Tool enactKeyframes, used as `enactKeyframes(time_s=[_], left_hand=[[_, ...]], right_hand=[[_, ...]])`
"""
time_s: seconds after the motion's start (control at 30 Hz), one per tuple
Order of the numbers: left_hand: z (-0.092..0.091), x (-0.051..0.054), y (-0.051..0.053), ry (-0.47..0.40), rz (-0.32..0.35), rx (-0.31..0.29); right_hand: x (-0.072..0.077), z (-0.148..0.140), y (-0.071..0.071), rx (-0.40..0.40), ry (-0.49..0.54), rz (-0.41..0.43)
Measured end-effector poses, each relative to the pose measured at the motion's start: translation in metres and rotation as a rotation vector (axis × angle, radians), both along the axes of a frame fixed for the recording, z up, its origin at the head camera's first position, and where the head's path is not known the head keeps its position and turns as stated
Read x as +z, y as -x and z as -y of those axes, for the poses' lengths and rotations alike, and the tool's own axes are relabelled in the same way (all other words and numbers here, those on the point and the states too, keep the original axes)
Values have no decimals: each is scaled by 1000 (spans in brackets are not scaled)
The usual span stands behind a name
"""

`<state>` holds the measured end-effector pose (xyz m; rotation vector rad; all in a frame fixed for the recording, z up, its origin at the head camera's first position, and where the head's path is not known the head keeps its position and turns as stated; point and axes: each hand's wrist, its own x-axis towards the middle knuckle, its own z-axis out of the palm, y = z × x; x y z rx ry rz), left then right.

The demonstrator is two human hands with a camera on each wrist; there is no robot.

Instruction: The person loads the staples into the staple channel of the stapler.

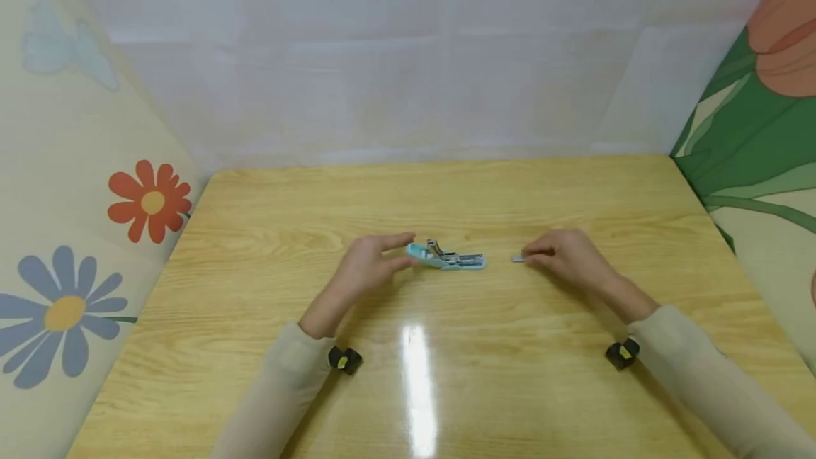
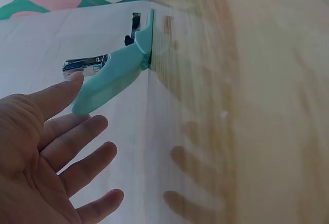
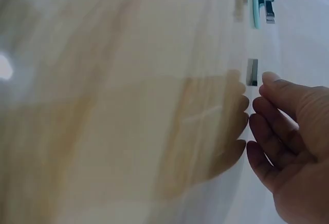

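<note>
A mint-green stapler [image 1: 464,265] lies on the wooden table, swung open, its metal staple channel facing up on the right. Its cover [image 2: 114,82] slants up from the table on the left. My left hand [image 1: 370,264] holds the cover's end between thumb and index finger; the other fingers are spread. A small grey metal staple strip [image 3: 252,73] is on the table to the right of the stapler. My right hand [image 1: 567,255] is just beside it, thumb and fingers bent loosely. A narrow gap shows between thumb and strip in the right wrist view.
The wooden table [image 1: 472,193] meets a white cloth backdrop [image 1: 382,91] at its far edge. Flower-printed panels stand at the left [image 1: 64,183] and right [image 1: 771,161]. Light reflects brightly off the tabletop near the front. Black wrist cameras [image 1: 345,360] are strapped at both cuffs.
</note>
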<state>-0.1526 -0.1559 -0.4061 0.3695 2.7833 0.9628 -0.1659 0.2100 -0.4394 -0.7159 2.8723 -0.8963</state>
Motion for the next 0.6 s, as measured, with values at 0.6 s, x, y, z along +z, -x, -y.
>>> enactKeyframes(time_s=[0.6], left_hand=[[-5, -3, 8, -88, 93, -1]], right_hand=[[-3, 14, 6, 61, -95, -126]])
